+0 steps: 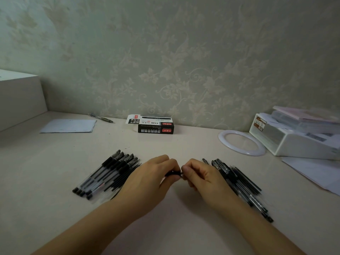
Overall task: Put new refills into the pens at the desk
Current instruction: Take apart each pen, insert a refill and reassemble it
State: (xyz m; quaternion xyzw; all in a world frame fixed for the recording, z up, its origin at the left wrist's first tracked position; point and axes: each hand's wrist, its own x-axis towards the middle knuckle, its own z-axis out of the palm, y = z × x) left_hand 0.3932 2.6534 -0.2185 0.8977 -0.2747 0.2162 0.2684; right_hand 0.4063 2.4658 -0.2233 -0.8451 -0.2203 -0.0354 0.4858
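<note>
1. Pale surface (184,144) against floral wallpaper carries a box (156,126) at 12 o'clock.
2. Left hand (147,179) and right hand (204,176) each have their grip pinched on one pen (173,174) at centre.
3. Pen piles lie at 9 o'clock (108,173) and 3 o'clock (239,183).

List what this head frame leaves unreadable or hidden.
- Pen: mostly covered by the left hand and right hand; whether it holds a refill cannot be told.
- Left pile: its inner edge is hidden by the left hand.
- Box: small print too small.
- Organizer: cut off by the right edge, contents blurred.
</note>
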